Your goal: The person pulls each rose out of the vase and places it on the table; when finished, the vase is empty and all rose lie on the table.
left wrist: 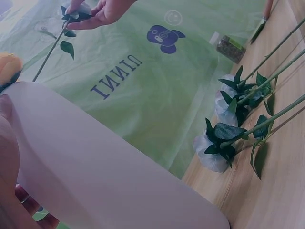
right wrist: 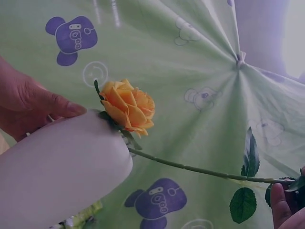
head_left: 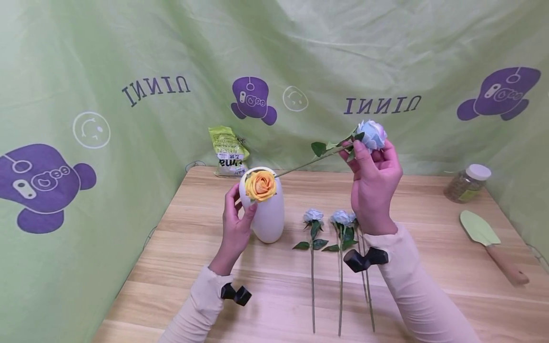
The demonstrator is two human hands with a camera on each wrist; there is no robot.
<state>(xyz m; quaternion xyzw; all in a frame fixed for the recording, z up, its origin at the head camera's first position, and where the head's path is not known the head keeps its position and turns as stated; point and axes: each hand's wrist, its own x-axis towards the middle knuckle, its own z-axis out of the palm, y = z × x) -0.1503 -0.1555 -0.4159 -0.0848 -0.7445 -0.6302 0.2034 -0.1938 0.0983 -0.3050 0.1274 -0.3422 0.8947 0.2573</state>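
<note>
Green cloth (head_left: 317, 43) behind, right fingers (head_left: 363, 155) pinch a rose (head_left: 370, 134) below blue petals, left fingers (head_left: 247, 217) clasp a vase (head_left: 270, 221)

The head view is bright; wrist views are dimmer, corner-glared, perhaps slightly soft.

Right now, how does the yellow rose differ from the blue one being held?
The yellow rose is golden; the blue rose is pale blue. The yellow rose sits at the top of the vase, while the right hand holds the blue rose aloft. Both look many-petalled.
</note>
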